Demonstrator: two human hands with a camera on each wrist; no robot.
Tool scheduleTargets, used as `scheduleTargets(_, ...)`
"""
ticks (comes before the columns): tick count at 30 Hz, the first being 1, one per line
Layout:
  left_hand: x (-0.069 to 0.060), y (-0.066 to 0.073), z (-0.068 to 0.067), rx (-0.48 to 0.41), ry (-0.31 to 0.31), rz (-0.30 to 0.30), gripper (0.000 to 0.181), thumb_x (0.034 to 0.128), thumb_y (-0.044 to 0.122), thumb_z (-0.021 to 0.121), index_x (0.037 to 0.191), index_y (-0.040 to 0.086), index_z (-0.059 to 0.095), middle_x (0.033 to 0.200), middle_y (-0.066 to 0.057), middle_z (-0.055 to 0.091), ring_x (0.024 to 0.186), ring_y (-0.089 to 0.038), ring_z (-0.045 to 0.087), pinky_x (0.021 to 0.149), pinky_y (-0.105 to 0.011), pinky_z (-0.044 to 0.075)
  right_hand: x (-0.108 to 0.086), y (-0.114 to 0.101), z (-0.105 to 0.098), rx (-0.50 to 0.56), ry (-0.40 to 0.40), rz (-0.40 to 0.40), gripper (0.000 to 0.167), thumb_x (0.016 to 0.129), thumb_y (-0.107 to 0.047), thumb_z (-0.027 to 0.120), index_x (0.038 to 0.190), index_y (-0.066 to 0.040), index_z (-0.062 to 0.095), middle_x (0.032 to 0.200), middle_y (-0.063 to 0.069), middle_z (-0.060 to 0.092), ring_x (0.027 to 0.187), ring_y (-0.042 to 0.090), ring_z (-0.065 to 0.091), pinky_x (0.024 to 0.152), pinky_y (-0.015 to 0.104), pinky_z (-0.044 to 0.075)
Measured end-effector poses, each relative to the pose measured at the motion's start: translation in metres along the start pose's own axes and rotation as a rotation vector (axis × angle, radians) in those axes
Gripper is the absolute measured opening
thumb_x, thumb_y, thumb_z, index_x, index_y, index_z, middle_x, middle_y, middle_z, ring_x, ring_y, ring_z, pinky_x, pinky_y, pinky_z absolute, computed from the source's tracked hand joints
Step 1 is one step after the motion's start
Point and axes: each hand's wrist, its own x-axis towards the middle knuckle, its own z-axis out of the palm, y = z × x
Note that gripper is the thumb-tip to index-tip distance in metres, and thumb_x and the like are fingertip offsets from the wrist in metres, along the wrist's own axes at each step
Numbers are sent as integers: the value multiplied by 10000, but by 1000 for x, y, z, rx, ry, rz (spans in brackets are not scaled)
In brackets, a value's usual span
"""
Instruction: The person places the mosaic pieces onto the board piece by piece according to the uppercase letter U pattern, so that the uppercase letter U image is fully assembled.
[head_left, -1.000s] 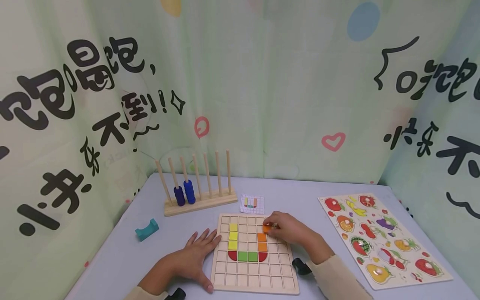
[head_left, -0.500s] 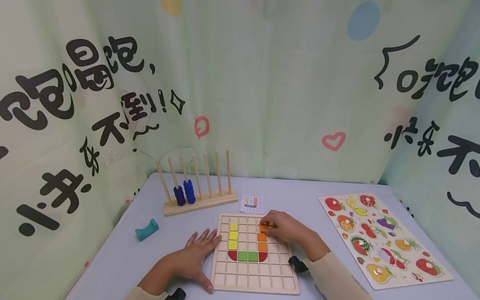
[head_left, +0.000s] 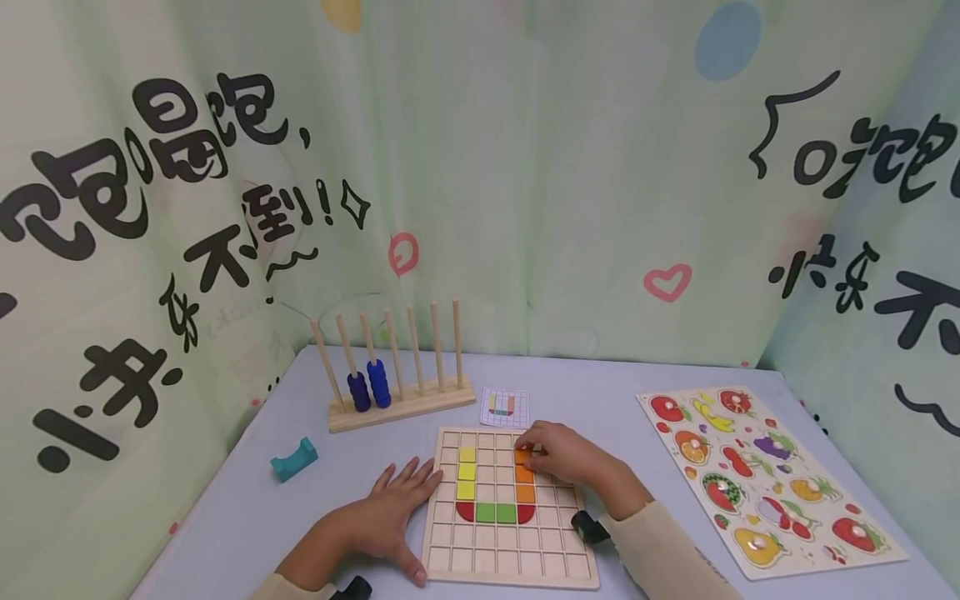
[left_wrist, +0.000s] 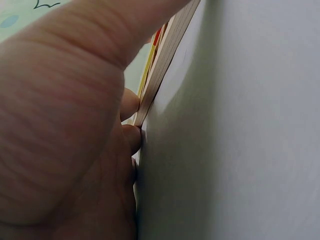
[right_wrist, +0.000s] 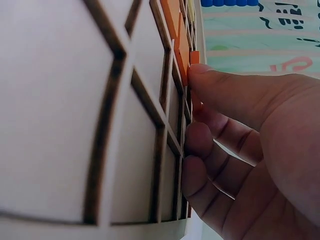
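A wooden grid board (head_left: 517, 567) lies on the table, bearing a U of coloured tiles: yellow tiles (head_left: 466, 472) on the left, green tiles (head_left: 496, 512) between two red rounded corner tiles along the bottom, orange tiles (head_left: 524, 485) on the right. With thumb and fingers, my right hand (head_left: 567, 452) pinches another orange tile (head_left: 521, 456) at the top of the right column; the right wrist view shows this held tile (right_wrist: 195, 57) at the thumb tip. My left hand (head_left: 390, 512) has its fingers spread, touching the board's left edge with fingertips and thumb.
A small pattern card (head_left: 504, 407) lies behind the board. A peg stand (head_left: 405, 408) with blue beads is at the back left, and a teal curved block (head_left: 294, 460) is nearer the left edge. A fruit puzzle board (head_left: 772, 483) lies at the right.
My right hand has moved slightly left, carrying the orange tile from the right of the orange column to line up above it. The left hand has stayed in place.
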Motion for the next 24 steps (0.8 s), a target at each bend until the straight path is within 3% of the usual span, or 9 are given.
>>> scheduleTargets(24,0,-1,1,-4,2,10,1339,503,774,771,1565,175,218,1626,-60,99,1476,-307,-15,1124,-584,-43,0,1,2,0,15,26,207,904,-153,700,1110,-137,708,1001,-77,585,881,146,512,815,366,473)
